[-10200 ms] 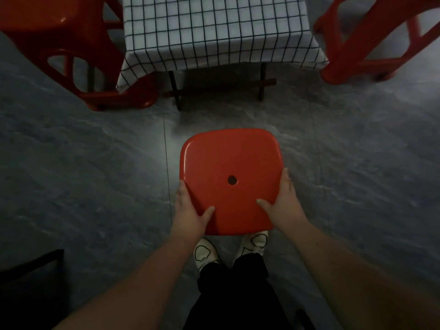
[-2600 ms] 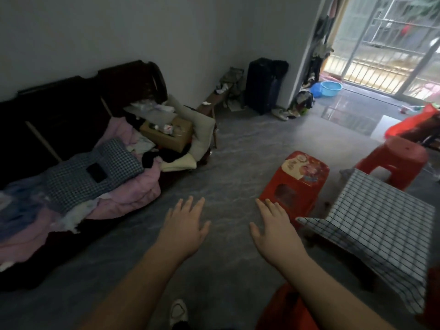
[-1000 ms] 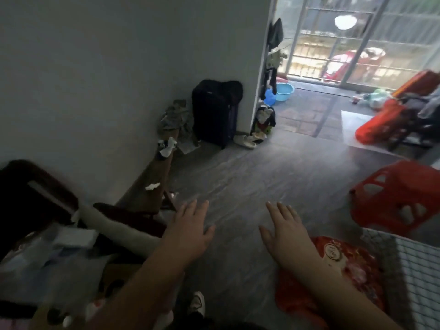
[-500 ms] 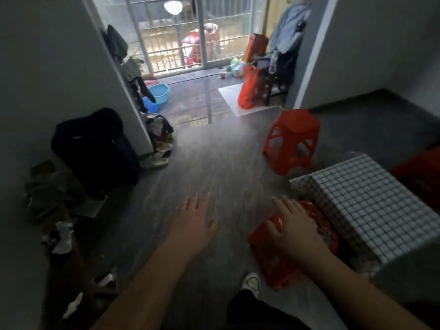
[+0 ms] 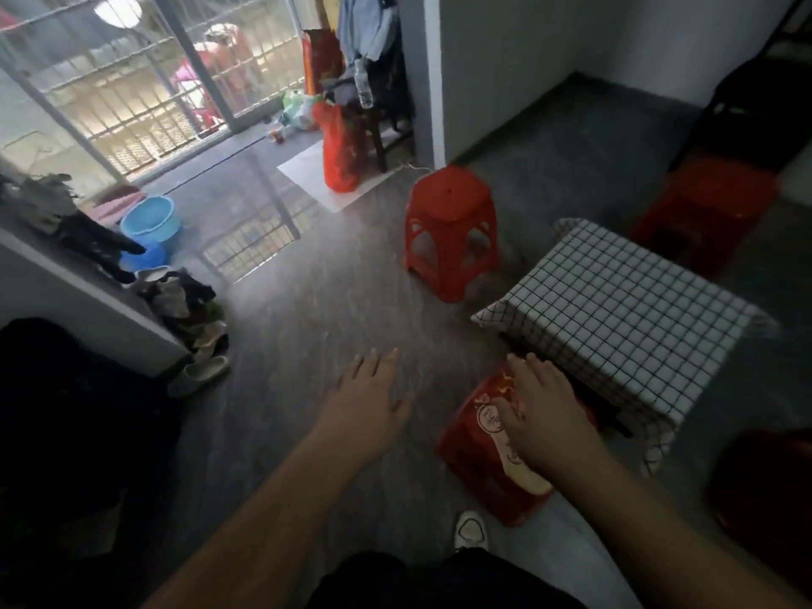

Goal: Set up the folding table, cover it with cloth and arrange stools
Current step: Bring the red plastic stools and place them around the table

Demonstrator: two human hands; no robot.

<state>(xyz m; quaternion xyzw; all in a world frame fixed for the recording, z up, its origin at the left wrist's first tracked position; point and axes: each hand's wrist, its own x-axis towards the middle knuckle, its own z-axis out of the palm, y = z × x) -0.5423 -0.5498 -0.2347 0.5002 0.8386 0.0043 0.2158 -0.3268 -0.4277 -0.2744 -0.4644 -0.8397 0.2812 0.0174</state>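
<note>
The floor (image 5: pixel 307 309) is grey, wood-grain patterned. Standing directly on it: a small worktop draped in a checked cloth (image 5: pixel 615 318); a red stool (image 5: pixel 452 230) just beyond the worktop's far corner; a red stool with a printed seat (image 5: pixel 487 454) beside its near edge; a blue basin (image 5: pixel 149 219) near the barred doorway.

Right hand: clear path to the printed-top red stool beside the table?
Probably yes. The right hand is open and already over the printed-top stool, with nothing between them. The checked tablecloth hangs close on the far side, but does not cover the stool's top.
</note>
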